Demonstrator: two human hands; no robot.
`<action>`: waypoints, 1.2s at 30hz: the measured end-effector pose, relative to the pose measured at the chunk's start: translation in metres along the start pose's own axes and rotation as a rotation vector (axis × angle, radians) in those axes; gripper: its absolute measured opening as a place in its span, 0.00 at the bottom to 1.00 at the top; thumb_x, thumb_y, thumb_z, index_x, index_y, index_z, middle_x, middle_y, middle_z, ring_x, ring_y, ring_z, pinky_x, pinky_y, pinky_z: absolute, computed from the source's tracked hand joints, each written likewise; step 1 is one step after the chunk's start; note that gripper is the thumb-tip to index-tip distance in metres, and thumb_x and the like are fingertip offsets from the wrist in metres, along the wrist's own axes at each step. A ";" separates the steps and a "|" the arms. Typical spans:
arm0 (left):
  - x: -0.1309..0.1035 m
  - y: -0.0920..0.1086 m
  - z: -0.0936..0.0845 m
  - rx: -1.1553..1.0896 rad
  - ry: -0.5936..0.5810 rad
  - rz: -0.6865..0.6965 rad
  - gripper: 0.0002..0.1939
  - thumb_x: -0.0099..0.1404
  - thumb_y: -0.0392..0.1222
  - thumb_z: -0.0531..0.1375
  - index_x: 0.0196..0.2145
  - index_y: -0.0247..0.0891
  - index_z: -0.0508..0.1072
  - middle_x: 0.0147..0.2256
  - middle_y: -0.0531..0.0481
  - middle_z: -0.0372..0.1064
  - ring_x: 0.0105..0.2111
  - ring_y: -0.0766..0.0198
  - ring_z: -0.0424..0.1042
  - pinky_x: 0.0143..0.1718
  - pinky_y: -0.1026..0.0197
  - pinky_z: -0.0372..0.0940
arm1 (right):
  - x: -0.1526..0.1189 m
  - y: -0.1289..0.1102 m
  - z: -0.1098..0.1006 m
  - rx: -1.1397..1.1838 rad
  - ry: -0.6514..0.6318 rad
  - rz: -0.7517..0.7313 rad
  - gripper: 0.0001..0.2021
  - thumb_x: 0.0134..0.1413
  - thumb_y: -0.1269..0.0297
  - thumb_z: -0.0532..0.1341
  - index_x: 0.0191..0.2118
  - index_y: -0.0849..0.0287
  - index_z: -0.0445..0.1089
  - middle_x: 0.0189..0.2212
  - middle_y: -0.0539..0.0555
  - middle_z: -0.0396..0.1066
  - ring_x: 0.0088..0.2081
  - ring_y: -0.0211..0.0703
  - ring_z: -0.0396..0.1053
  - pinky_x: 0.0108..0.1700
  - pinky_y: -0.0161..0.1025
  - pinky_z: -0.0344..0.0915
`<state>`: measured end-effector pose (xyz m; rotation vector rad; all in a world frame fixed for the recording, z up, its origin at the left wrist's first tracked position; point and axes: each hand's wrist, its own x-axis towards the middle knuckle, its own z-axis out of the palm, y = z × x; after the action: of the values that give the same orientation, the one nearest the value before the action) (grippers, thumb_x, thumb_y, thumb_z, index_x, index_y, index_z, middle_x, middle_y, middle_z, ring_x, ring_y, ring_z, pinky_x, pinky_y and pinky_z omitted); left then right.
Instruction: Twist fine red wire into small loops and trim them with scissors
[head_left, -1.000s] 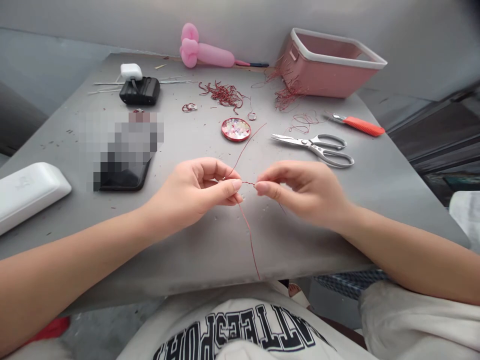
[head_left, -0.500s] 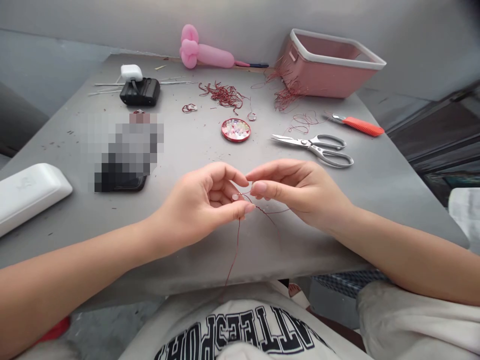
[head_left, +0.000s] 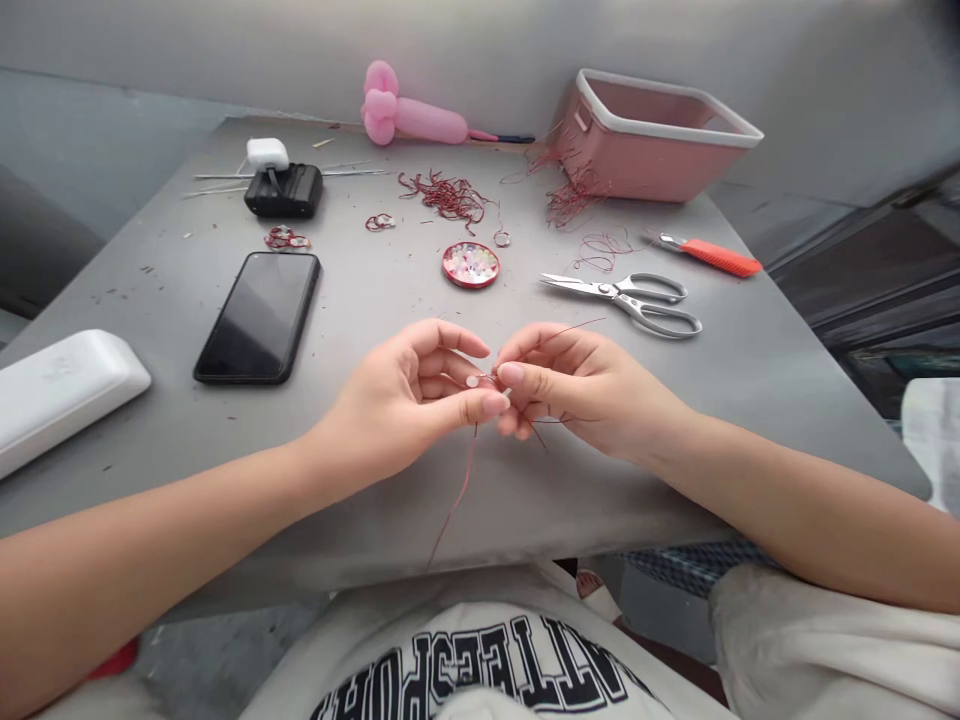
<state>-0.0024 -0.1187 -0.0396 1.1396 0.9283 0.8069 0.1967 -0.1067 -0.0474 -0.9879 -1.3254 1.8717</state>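
Close together above the front of the table, both my hands are closed on thin dark red cord [head_left: 466, 480]. Between thumb and fingers, my left hand [head_left: 420, 390] pinches the cord beside a small pale bead [head_left: 472, 381]. One cord end hangs down below the left thumb. My right hand [head_left: 577, 380] pinches the cord just right of the bead, its thumb and index finger pressed together. Loose cord ends stick out above and below the right fingers. The exact crossing of the strands is hidden by the fingertips. Beyond the hands lies a round red dish [head_left: 471, 284] of pale beads.
Silver scissors [head_left: 619, 291] and an orange-handled cutter [head_left: 720, 257] lie at right. Behind are a pink bin [head_left: 645, 160], a red cord pile [head_left: 450, 195] and a pink balloon [head_left: 427, 118]. A phone [head_left: 259, 315], black device [head_left: 285, 192] and white case [head_left: 75, 385] are at left.
My right hand has closed its index finger onto its thumb and curled its other fingers. A cord end now points up right above it. The left hand has barely moved.
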 end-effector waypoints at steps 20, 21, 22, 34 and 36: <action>0.007 0.001 -0.009 -0.308 -0.235 -0.201 0.05 0.57 0.38 0.70 0.30 0.39 0.77 0.29 0.54 0.77 0.30 0.69 0.77 0.37 0.66 0.72 | -0.001 -0.004 -0.006 -0.176 0.000 -0.287 0.05 0.53 0.64 0.69 0.32 0.58 0.74 0.28 0.48 0.73 0.28 0.32 0.71 0.31 0.31 0.71; 0.007 0.001 -0.009 -0.292 -0.227 -0.202 0.05 0.57 0.38 0.69 0.30 0.39 0.77 0.29 0.54 0.77 0.30 0.70 0.77 0.36 0.66 0.72 | -0.002 -0.007 -0.006 -0.222 0.022 -0.308 0.04 0.52 0.65 0.69 0.32 0.58 0.75 0.28 0.48 0.74 0.30 0.32 0.72 0.33 0.31 0.72; 0.007 0.001 -0.008 -0.275 -0.217 -0.206 0.05 0.57 0.38 0.69 0.30 0.39 0.77 0.29 0.55 0.78 0.30 0.70 0.77 0.36 0.67 0.72 | -0.003 -0.009 -0.005 -0.273 0.045 -0.327 0.04 0.52 0.66 0.69 0.31 0.58 0.75 0.29 0.48 0.75 0.31 0.32 0.72 0.34 0.31 0.72; -0.002 0.003 -0.002 -0.148 -0.118 -0.119 0.08 0.52 0.32 0.71 0.30 0.39 0.78 0.28 0.56 0.79 0.32 0.70 0.78 0.38 0.69 0.73 | -0.021 -0.010 0.009 -1.226 0.295 -1.164 0.08 0.53 0.76 0.65 0.33 0.54 0.74 0.28 0.52 0.74 0.30 0.37 0.71 0.32 0.35 0.71; -0.002 0.001 -0.003 -0.198 -0.146 -0.123 0.07 0.54 0.32 0.71 0.30 0.39 0.78 0.29 0.57 0.79 0.32 0.70 0.78 0.39 0.69 0.73 | -0.019 -0.008 0.005 -1.290 0.236 -1.274 0.09 0.52 0.77 0.65 0.35 0.55 0.74 0.29 0.54 0.74 0.30 0.38 0.71 0.33 0.37 0.73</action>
<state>-0.0059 -0.1192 -0.0385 0.9460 0.7713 0.6898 0.2032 -0.1221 -0.0346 -0.5014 -2.1968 -0.1516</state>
